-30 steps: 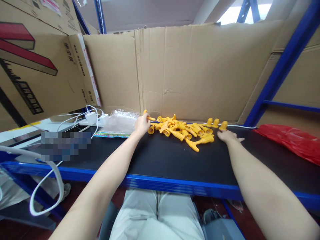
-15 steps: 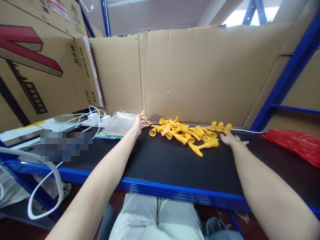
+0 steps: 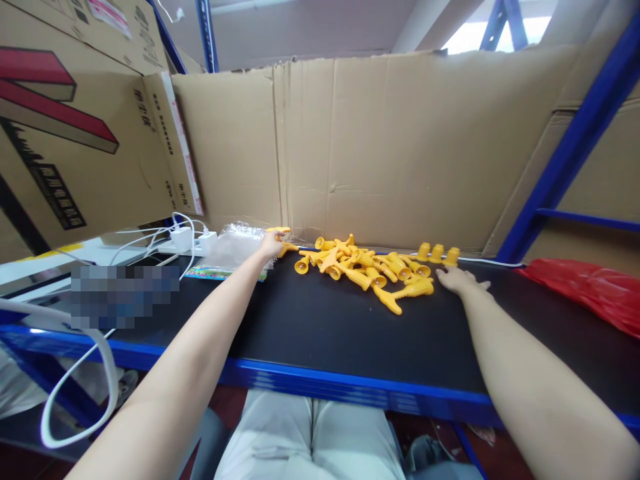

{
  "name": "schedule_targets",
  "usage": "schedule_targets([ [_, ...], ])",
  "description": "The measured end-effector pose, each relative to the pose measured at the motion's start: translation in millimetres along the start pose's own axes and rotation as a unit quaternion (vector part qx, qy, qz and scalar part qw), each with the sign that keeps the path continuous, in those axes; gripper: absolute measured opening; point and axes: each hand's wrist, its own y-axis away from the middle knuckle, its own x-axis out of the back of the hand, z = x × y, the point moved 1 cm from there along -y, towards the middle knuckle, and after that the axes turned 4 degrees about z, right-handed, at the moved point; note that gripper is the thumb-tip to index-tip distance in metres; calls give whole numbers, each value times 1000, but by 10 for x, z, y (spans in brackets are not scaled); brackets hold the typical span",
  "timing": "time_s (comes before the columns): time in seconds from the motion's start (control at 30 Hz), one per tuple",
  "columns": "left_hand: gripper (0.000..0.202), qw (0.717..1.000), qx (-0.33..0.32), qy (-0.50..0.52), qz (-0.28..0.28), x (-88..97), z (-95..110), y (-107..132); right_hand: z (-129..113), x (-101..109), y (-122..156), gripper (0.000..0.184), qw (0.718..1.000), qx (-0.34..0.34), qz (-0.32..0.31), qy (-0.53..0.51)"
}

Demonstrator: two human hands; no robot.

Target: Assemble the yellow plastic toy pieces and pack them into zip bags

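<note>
At the back of the black worktop, beside a clear plastic bag, my left hand [image 3: 271,245] is closed around a yellow plastic piece [image 3: 287,249]. Parts of it stick out above and below the fingers; its full shape is hidden. A heap of yellow plastic pieces [image 3: 357,261] with handle-like arms and cup-shaped ends lies to the right of that hand. My right hand [image 3: 457,279] rests on the worktop with fingers apart, holding nothing. Just behind it stand three small yellow cups [image 3: 437,253] in a row.
The clear plastic bag [image 3: 235,247] lies over a colourful packet [image 3: 207,273]. White chargers and cables [image 3: 181,238] are at the left, below a large cardboard box [image 3: 115,133]. A red plastic bag [image 3: 580,287] lies at right. Cardboard [image 3: 400,147] walls the back.
My left hand has shifted slightly left and closed on the yellow piece, which has turned from upright to more level. My right hand stays near the cups. The view has shifted slightly.
</note>
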Motion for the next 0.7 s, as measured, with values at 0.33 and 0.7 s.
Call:
schedule_targets([
  [0.33,46,987,-9,-131,-95,-202,173,77,-46,43,72,55,996,-10,-36,85],
  [0.7,30,945,-116,-249,-175,-262,221,200,-21,16,53,54,995,4,-35,89],
])
